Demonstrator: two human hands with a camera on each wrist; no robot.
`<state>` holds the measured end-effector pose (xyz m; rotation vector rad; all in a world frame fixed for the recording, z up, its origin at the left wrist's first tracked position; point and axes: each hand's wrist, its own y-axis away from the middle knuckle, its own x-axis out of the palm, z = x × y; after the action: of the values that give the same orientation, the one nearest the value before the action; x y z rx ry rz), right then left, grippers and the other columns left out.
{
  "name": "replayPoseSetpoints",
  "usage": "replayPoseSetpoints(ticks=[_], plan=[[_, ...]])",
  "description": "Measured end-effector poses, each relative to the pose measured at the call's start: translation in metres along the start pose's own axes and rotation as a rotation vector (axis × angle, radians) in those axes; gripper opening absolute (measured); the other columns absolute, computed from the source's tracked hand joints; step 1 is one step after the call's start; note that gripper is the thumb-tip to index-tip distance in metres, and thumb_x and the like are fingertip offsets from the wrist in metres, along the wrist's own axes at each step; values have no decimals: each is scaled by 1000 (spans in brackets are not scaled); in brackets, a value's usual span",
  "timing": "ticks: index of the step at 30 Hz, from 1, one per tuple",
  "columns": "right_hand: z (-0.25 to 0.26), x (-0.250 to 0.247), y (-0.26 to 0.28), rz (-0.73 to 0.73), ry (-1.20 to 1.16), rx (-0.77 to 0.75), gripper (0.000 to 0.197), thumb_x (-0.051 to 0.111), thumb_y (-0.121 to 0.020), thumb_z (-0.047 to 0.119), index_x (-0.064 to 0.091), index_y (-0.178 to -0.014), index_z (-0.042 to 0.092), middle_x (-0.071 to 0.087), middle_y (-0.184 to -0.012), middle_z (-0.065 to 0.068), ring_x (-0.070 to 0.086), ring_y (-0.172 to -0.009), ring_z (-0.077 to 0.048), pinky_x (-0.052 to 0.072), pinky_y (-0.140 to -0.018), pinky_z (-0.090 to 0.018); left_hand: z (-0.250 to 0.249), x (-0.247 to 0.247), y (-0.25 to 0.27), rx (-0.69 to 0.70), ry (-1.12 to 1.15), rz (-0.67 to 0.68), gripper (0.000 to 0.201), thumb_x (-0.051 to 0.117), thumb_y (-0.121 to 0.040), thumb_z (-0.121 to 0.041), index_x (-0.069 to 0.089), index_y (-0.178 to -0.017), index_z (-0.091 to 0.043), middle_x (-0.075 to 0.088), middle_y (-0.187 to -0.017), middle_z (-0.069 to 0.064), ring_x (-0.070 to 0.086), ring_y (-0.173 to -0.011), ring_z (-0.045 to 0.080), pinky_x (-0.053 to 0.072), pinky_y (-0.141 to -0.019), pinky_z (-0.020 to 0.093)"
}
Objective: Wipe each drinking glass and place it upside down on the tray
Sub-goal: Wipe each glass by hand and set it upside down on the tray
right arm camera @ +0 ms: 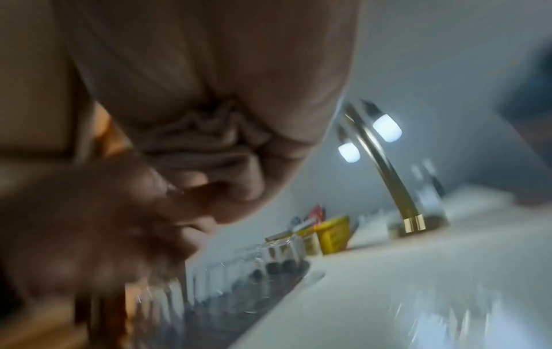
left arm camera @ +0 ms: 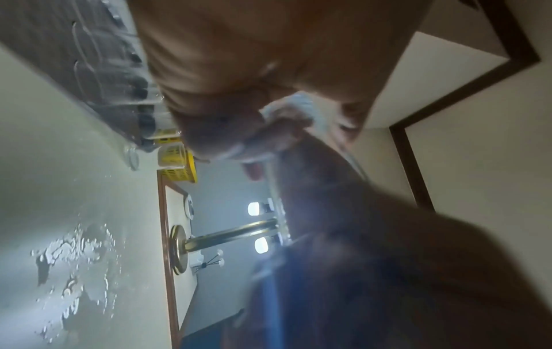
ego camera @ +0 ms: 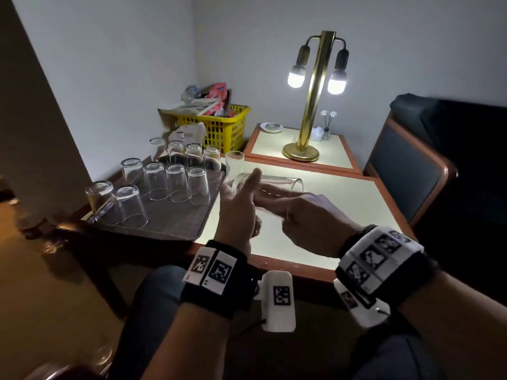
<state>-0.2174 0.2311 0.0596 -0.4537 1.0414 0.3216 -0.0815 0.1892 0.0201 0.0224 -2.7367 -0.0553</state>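
A clear drinking glass (ego camera: 279, 181) lies sideways in the air over the cream table (ego camera: 351, 198), its rim pointing right. My left hand (ego camera: 240, 193) grips its base end, thumb up. My right hand (ego camera: 277, 201) reaches into the rim with its fingers, curled round a crumpled pale cloth (right arm camera: 206, 137), which also shows in the left wrist view as the cloth (left arm camera: 294, 108). To the left, the dark tray (ego camera: 175, 226) carries several upside-down glasses (ego camera: 177, 182). One more glass (ego camera: 234, 163) stands upright on the table by the tray's far corner.
A yellow basket (ego camera: 219, 127) full of items sits behind the tray. A lit brass lamp (ego camera: 310, 105), a small dish (ego camera: 271, 127) and a reed holder stand on the far table. A dark chair (ego camera: 411, 165) is at the right. Water spots (left arm camera: 68, 259) lie on the table.
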Motion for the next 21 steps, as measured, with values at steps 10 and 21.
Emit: replayPoseSetpoints(ticks=[10, 21], plan=[[18, 1, -4, -48, -450, 87, 78, 53, -88, -17, 50, -148, 33, 67, -126, 25, 70, -70, -18, 61, -63, -32, -14, -7, 11, 105, 149, 7, 66, 75, -89, -39, 37, -140, -24, 58, -95, 8, 47, -51, 9, 35, -43, 25], [16, 16, -17, -14, -646, 86, 78, 52, -85, -21, 56, -143, 31, 69, -128, 7, 68, -64, -13, 52, -51, -19, -8, -25, 5, 117, 162, 37, 49, 71, -93, -39, 43, -131, -24, 59, -100, 9, 48, -57, 14, 36, -47, 26]])
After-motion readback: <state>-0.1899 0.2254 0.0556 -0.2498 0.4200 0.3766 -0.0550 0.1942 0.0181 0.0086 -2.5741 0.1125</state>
